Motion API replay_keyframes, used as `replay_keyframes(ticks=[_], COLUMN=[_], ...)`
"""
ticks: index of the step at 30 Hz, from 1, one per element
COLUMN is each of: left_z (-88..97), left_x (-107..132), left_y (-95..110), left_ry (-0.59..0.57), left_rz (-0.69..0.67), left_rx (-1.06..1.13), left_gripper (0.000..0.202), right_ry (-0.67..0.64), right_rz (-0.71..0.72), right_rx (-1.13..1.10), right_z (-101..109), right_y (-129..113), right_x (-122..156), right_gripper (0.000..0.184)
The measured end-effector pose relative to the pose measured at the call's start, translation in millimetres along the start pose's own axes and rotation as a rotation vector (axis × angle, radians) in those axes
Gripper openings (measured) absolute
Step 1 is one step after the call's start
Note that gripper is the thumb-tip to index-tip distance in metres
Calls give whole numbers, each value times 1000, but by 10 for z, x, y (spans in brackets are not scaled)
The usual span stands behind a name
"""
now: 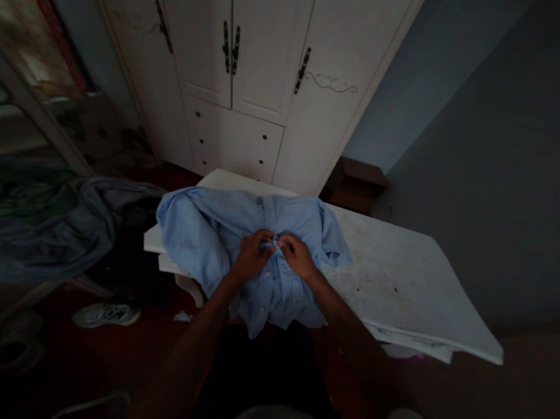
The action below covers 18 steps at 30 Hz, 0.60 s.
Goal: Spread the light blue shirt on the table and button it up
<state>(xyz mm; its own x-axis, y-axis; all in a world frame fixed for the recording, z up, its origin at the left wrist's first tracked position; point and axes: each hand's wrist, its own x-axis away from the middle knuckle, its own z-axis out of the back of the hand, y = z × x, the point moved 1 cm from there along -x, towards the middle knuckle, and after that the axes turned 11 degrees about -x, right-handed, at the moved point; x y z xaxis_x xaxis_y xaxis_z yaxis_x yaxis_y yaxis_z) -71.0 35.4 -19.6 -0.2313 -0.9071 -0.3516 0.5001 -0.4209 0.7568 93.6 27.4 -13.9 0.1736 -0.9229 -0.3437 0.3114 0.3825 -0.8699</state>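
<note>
While blue shirt [279,286] lies across white table [404,269], hands [254,255] [298,254] pinch placket [269,212].

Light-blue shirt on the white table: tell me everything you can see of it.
The light-blue shirt looks like woven cloth, wrinkled, with small buttons down its front strip. It lies spread front-up across the white table, cloth draping over the near edge. The left hand and right hand pinch the strip near its middle. Dim light hides finer detail.
</note>
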Motion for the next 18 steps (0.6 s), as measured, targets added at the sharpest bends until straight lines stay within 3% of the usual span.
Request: replay_keyframes(ticks=[18], left_z=[60], left_x=[-7], left_y=[-11], left_ry=[12], left_rz=[132], left_rx=[236], left_gripper=[15], right_ry=[31], right_rz=[41], right_rx=[127], right_z=[-56], right_y=[-11], right_x=[10], right_gripper=[15])
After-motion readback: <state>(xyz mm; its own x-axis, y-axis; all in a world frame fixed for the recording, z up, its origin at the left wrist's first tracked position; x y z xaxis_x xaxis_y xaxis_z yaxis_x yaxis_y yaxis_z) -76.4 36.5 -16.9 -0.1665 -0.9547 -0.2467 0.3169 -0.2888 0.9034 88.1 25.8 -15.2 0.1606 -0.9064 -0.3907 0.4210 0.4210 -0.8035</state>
